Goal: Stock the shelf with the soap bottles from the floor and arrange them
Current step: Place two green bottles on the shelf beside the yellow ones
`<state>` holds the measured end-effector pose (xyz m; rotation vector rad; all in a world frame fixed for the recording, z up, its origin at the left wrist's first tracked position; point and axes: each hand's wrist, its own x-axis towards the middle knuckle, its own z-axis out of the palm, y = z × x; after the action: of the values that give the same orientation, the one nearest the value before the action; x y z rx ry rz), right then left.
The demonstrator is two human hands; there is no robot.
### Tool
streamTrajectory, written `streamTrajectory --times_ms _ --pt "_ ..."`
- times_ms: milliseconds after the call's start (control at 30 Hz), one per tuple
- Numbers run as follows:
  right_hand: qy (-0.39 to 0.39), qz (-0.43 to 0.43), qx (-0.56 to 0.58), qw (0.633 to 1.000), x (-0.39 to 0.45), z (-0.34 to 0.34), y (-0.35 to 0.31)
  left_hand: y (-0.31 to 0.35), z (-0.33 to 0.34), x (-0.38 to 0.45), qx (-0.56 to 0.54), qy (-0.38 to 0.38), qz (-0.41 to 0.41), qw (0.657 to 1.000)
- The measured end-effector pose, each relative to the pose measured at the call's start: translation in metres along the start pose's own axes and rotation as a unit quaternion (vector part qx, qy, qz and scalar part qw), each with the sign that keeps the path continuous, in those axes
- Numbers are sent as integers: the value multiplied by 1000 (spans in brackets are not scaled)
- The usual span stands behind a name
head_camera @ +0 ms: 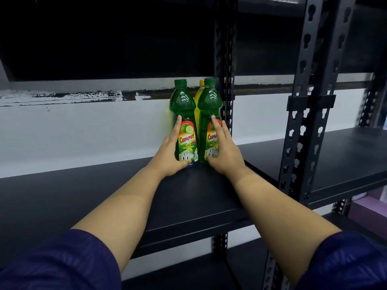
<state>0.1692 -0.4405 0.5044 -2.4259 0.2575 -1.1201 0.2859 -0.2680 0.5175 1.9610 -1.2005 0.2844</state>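
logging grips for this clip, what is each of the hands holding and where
Left hand grips the left green bottle at its lower labelled body; right hand grips the right green bottle likewise.

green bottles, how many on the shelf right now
2. The left green bottle is gripped by the left hand; the right green bottle by the right hand. A yellow bottle stands behind; more may be hidden.

Two green soap bottles (195, 120) are glossy translucent plastic with shiny printed labels; the shelf (117, 197) looks matt black, its perforated uprights (310, 114) painted metal
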Motion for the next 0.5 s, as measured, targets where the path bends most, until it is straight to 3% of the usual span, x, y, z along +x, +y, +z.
streamTrajectory --times_ms 333,500 --pt "-7 14 -25 1000 3 8 5 2 12 1 16 36 -11 999" --pt "-46 39 -24 998 -12 -1 -4 19 1 -13 117 58 -40 991"
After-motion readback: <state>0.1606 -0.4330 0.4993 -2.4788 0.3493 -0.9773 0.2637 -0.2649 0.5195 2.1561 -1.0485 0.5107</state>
